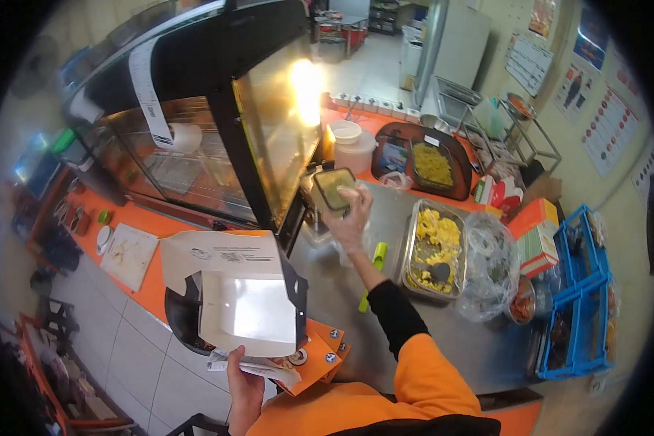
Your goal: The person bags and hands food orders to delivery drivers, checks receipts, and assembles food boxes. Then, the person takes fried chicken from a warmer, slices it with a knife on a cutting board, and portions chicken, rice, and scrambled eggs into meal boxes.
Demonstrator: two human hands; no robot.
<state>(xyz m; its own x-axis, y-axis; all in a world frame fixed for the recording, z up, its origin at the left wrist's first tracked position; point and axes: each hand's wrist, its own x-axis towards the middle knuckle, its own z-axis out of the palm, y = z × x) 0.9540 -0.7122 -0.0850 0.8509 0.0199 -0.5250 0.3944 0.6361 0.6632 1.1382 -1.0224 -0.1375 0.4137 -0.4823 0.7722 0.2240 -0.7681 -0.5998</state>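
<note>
My left hand (pixel 245 385) is closed at the front edge of an open takeaway box (pixel 247 305), white inside. A printed paper slip (pixel 258 368) lies at the same fingers. The box is tilted toward me, with nothing in it that I can see. My right hand (pixel 350 221), in a clear plastic glove, grips a small square tub (pixel 333 190) with dark edges and a yellowish-green face. It is held over the steel counter beside the glass display warmer (pixel 269 131). Below this hand lies a bright green long-handled tool (pixel 374 276), its kind unclear.
A steel tray (pixel 434 291) of yellow food with a dark round object stands on the right, beside a clear plastic bag (pixel 487 269). Blue crates (pixel 578 327) line the right edge. White tubs (pixel 352 149) and a dark tray (pixel 454 187) sit behind; a cutting board (pixel 129 254) is left.
</note>
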